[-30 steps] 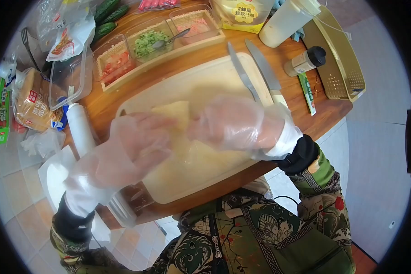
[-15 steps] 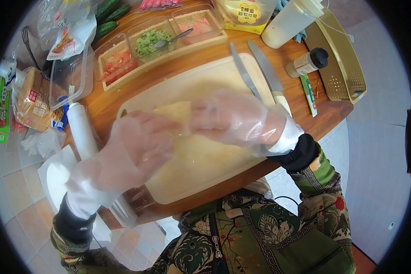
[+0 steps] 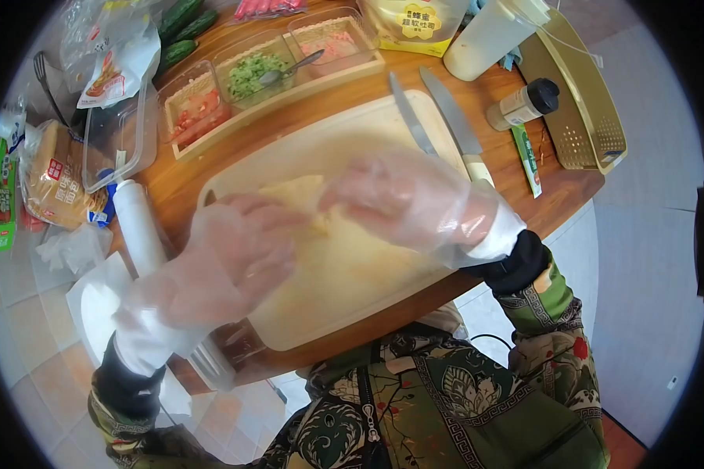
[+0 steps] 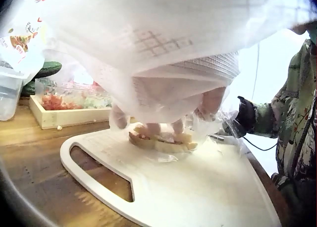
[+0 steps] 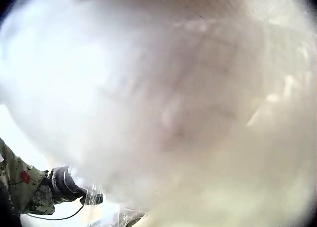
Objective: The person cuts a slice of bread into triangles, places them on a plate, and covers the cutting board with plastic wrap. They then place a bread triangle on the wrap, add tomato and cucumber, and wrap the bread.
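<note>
A filled bread sandwich [image 4: 171, 147] lies on the white cutting board [image 3: 321, 313]. Its pale top slice [image 3: 293, 187] shows between both hands in the head view. My left hand [image 3: 238, 242], in a clear plastic glove, lies over the sandwich's left part; in the left wrist view its fingertips [image 4: 153, 129] press down onto the bread. From the right, my gloved right hand [image 3: 403, 195] curls its fingers and thumb at the sandwich's right edge. Blurred glove plastic fills most of the right wrist view and hides that hand's fingertips.
Two knives lie at the board's right side, including a broad kitchen knife [image 3: 450, 109]. Behind the board stands a wooden tray [image 3: 281, 98] with diced fillings. A seasoning bottle [image 3: 520, 105] and gold basket [image 3: 579, 102] stand right; a plastic-wrap roll [image 3: 139, 223] lies left.
My right hand shifts slightly at the sandwich's right edge, and its fingers look more curled and raised. My left hand stays over the bread with small finger movements.
</note>
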Motion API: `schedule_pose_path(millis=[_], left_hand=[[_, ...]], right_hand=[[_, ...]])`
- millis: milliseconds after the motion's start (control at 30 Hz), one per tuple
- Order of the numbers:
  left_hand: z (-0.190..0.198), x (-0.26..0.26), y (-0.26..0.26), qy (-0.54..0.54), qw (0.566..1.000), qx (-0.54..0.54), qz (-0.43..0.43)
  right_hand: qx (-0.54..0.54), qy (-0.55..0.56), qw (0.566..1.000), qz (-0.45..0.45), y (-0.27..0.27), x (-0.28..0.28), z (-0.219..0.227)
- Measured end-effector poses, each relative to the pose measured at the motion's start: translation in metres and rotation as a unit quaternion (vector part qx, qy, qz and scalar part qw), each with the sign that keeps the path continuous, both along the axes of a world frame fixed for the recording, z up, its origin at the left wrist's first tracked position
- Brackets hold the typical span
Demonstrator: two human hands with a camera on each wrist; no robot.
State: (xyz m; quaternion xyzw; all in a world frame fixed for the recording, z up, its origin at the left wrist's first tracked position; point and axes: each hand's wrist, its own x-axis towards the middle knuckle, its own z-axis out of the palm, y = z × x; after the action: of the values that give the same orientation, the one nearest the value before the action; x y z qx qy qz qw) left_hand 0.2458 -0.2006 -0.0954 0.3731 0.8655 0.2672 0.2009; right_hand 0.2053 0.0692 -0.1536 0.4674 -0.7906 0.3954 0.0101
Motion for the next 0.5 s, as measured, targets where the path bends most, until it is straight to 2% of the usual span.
schedule_pose_path(millis=[33,167,233,267,333,467,500], left_hand=[[0.001,0.000,0.001,-0.001,1.000,0.006,0.008],[0.000,-0.005,0.000,-0.015,0.999,0.045,0.002],[0.000,-0.006,-0.001,-0.024,0.999,0.046,-0.004],[0.001,-0.006,0.000,-0.025,0.999,0.045,-0.006],[0.005,-0.006,0.000,-0.067,0.997,0.043,0.009],[0.002,-0.004,0.000,-0.044,0.998,0.050,0.017],[0.000,-0.005,-0.001,-0.041,0.998,0.047,0.010]], right_hand=[[0.015,0.024,1.000,0.008,0.005,0.003,0.001],[0.091,0.003,0.994,0.053,0.013,0.016,0.005],[0.228,-0.039,0.970,0.076,0.009,0.021,0.015],[0.227,-0.040,0.970,0.075,0.011,0.026,0.008],[0.103,0.043,0.993,0.032,0.015,0.033,-0.013],[0.093,0.048,0.994,-0.004,0.011,0.035,-0.016],[0.117,0.096,0.988,0.001,0.008,0.031,-0.011]])
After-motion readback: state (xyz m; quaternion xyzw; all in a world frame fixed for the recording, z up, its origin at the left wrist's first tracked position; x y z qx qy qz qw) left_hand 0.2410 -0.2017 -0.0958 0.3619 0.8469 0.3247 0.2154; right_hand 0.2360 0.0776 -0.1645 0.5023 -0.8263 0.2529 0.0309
